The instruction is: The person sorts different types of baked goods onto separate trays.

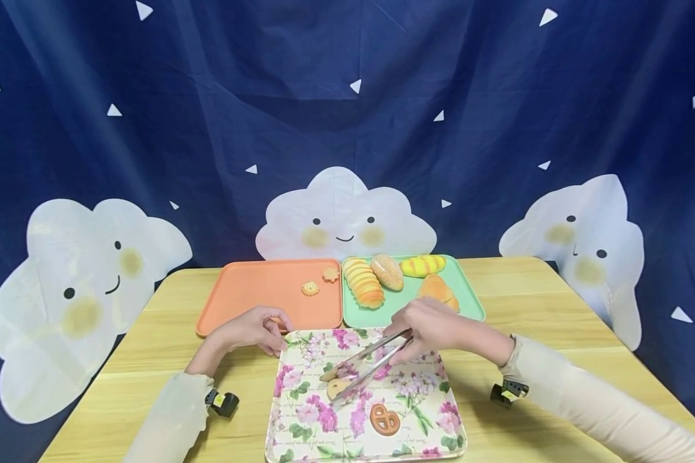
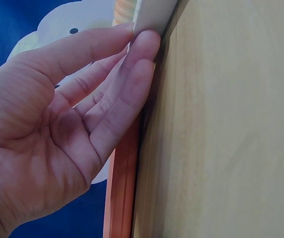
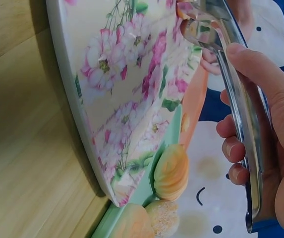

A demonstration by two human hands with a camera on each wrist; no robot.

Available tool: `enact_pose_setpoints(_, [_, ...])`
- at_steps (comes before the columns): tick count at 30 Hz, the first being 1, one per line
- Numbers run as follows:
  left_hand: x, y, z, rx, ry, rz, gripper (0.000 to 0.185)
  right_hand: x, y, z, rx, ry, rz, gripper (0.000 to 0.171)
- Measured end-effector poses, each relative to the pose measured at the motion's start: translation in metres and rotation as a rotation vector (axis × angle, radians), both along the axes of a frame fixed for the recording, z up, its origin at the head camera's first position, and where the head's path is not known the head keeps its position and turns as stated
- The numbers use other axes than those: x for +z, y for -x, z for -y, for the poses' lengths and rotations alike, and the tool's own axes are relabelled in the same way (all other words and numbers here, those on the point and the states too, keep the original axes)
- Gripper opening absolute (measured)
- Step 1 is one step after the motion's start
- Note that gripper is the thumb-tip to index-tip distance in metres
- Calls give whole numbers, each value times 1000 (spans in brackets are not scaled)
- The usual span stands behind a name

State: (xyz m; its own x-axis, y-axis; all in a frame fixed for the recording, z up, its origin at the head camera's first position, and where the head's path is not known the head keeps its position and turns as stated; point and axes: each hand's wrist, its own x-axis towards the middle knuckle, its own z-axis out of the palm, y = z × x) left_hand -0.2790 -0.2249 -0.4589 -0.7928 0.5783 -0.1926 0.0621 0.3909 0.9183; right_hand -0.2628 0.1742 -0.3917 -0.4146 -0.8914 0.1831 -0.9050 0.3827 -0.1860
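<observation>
No legible writing; wooden bench (image 1: 556, 308) before a blue cloud-print curtain (image 1: 347, 96). Right hand (image 1: 431, 328) grips tongs (image 1: 365, 365), their tips at a biscuit (image 1: 337, 388) on the floral tray (image 1: 301, 418), pretzel biscuit (image 1: 385, 418) nearby. Left hand (image 1: 255, 329), fingers straight, touches that tray's corner; orange tray (image 1: 243, 296) holds two biscuits, green tray (image 1: 469, 302) four breads.

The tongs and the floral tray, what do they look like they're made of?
The tongs look like polished metal: silvery, mirror-like reflections. The floral tray seems to be smooth, hard plastic or melamine: printed flowers, slight sheen, thin rounded rim. The right hand grips the tongs.
</observation>
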Motion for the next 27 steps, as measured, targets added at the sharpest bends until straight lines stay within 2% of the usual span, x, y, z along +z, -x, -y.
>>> enact_pose_setpoints(14, [-2,0,0,-4,4,-10,34,0,-1,2,1,3,-15,32])
enact_pose_setpoints(22, [0,-1,0,-11,-10,-5,33,7,1,5,-10,79,-5,34])
enact_pose_setpoints(27, [0,-2,-1,-2,-1,-10,33,16,7,8,-42,148,-30,29])
